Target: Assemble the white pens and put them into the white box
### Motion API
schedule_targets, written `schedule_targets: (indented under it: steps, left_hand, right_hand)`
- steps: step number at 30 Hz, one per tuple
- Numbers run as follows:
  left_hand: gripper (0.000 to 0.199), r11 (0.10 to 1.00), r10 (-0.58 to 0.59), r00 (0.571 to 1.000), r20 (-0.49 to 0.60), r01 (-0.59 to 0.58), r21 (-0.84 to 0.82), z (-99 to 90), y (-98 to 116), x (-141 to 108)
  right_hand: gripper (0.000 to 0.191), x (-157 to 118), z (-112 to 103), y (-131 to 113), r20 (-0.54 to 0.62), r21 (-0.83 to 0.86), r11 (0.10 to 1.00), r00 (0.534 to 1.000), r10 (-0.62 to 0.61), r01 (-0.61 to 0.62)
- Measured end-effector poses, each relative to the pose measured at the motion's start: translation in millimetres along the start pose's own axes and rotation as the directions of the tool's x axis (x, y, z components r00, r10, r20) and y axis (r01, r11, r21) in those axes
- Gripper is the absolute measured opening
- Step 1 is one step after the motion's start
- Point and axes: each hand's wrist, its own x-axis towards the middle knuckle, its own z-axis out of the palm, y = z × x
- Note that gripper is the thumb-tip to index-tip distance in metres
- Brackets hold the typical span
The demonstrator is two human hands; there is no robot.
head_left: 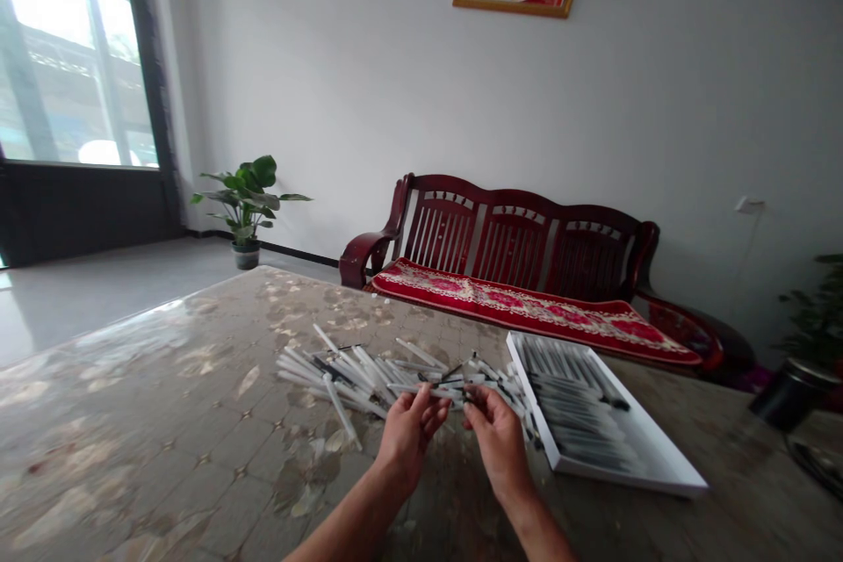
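Note:
Over the near side of a loose pile of white and clear pen-like sticks [342, 378], my left hand [409, 430] pinches a pale stick with a dark part between thumb and fingers. Just to its right, my right hand [495, 435] is closed at the dark end of what looks like the same stick; its fingertips partly hide it. A white open box [659, 448] stands right of my right hand, with rows of similar clear sticks [580, 404] lying in it. Some dark thin pieces lie among the pile.
The patterned table [198, 421] reaches out to the left. Behind it stands a dark red wooden bench [514, 237] with a red patterned cover. A potted plant [245, 202] is at the back left. A dark container [794, 395] is at the right.

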Motion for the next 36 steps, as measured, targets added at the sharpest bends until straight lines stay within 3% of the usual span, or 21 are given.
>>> schedule_targets:
  steps: [8,16,23,29,36]
  left_hand:
    - [0.013,1.000,0.002,1.000,0.013,-0.002,0.014,-0.2,-2.0,-2.2]
    - [0.013,0.999,-0.023,0.999,0.038,0.022,0.036,0.3,-3.2,-3.3]
    - [0.012,0.999,-0.026,0.999,0.022,0.026,0.021,1.2,-2.0,-3.8]
    - [0.013,1.000,-0.029,0.999,0.019,0.029,0.004,1.0,-2.9,-3.4]
    - [0.010,1.000,-0.028,1.000,0.010,0.028,0.007,3.3,-1.3,-6.5]
  right_hand:
    - [0.023,-0.2,0.2,4.7,0.001,-0.112,0.990,0.997,-0.082,0.081]
    - [0.035,-1.0,-1.7,2.5,0.014,-0.156,0.981,0.993,-0.115,0.115]
    - [0.032,-1.9,1.4,-4.8,0.005,0.006,0.999,0.999,-0.043,0.043]
    - [0.032,-1.0,1.4,0.2,-0.088,0.031,0.999,0.996,0.015,-0.013]
    - [0.027,-2.3,5.0,-0.4,-0.059,0.082,0.995,0.997,0.055,-0.050]
